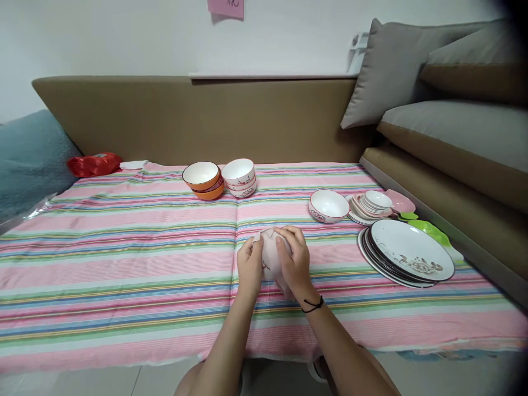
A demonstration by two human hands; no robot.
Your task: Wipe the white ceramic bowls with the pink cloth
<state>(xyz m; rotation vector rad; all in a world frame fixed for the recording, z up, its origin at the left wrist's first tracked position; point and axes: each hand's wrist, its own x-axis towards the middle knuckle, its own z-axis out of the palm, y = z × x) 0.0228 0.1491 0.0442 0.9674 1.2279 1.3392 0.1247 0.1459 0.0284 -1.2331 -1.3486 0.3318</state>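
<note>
In front of me, over the striped cloth, I hold a small white bowl (267,269) with a brownish pattern, partly covered by a pale pinkish cloth (273,242). My left hand (249,264) grips its left side, thumb on top and fingers curled behind. On the other side my right hand (296,256) presses the pale cloth against it, with the thumb on the near face. A corner of the cloth hangs below my right palm. Most of the bowl's shape is hidden by the cloth and my fingers.
Orange bowls (201,176) and white bowls (239,175) stand stacked at the back. To the right are a single bowl (329,207), small dishes (376,202), a plate stack (412,250) and a green item (433,232). A red package (94,164) lies far left; cushions (454,126) rise right.
</note>
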